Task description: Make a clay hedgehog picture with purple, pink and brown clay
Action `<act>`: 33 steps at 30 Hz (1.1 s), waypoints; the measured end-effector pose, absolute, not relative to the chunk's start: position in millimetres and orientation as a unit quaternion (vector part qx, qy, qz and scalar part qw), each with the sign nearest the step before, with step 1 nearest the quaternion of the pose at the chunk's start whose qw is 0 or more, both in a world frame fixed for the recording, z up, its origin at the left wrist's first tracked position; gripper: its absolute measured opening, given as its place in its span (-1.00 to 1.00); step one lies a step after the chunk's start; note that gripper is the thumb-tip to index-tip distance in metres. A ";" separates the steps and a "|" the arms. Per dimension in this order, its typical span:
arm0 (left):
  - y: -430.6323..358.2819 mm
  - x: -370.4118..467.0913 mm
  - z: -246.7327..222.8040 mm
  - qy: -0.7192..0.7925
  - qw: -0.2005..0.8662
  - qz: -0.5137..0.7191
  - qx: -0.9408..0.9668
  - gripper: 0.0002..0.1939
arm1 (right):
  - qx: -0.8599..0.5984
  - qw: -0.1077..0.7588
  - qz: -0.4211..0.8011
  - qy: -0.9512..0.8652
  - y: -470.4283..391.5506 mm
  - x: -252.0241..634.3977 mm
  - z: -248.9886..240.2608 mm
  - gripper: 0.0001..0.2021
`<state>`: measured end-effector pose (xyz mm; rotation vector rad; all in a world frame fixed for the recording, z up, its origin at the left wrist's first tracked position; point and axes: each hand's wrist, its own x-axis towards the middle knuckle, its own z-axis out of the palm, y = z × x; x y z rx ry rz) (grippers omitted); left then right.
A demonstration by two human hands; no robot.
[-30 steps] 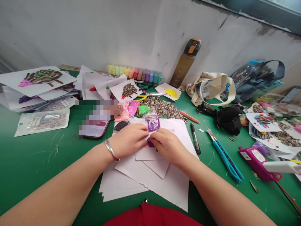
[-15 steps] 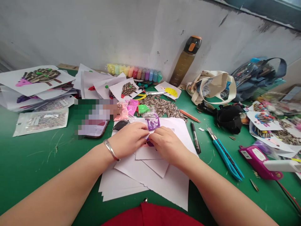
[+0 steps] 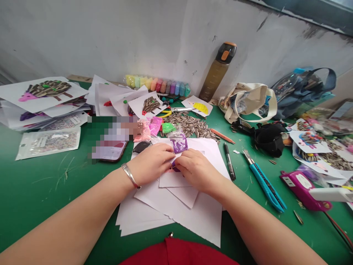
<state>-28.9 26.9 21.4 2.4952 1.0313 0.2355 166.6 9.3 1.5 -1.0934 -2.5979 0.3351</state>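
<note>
My left hand (image 3: 156, 163), with a silver bracelet at the wrist, rests on a small sheet of white paper (image 3: 171, 181), its fingers bent and close together. Tight beside it, my right hand (image 3: 197, 169) curls its fingers down over a small piece of purple clay (image 3: 175, 168) on that sheet. Both sets of fingertips nearly meet at the clay and hide most of it. Just beyond my fingers lies an opened packet of purple clay (image 3: 180, 143). A black clay lump (image 3: 142, 146) shows behind my left hand. Larger white sheets (image 3: 201, 221) lie underneath.
Sunflower seeds (image 3: 194, 126) are heaped behind the paper, near green clay (image 3: 167, 127) and pliers (image 3: 164, 113). A pen (image 3: 229, 162), a blue utility knife (image 3: 266, 184) and a magenta glue gun (image 3: 305, 189) lie right. A phone (image 3: 113, 150) lies left. A bottle (image 3: 216, 73) leans against the wall.
My right hand has shifted very slightly, and a little more of the purple clay shows between the hands. My left hand stays in place.
</note>
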 end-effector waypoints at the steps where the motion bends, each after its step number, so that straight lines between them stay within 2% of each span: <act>1: 27.0 -29.0 21.4 0.372 0.215 0.087 0.899 -0.82 | -0.377 0.153 0.122 -0.905 9.3 167.2 1.8 -0.80; 12: 27.7 -29.6 21.9 0.364 0.229 0.095 0.898 -0.77 | -0.422 0.191 0.237 -0.854 9.5 177.3 20.1 -0.82; 18: 25.9 -28.8 25.5 0.365 0.223 0.088 0.900 -0.75 | -0.425 0.187 0.217 -0.858 8.4 177.7 17.3 -0.83; 25: 22.7 -29.8 29.4 0.369 0.227 0.082 0.898 -0.85 | -0.401 0.171 0.183 -0.881 4.9 172.4 9.8 -0.83; 33: 23.7 -29.8 26.7 0.373 0.220 0.094 0.896 -0.81 | -0.418 0.154 0.171 -0.879 4.6 170.2 9.6 -0.82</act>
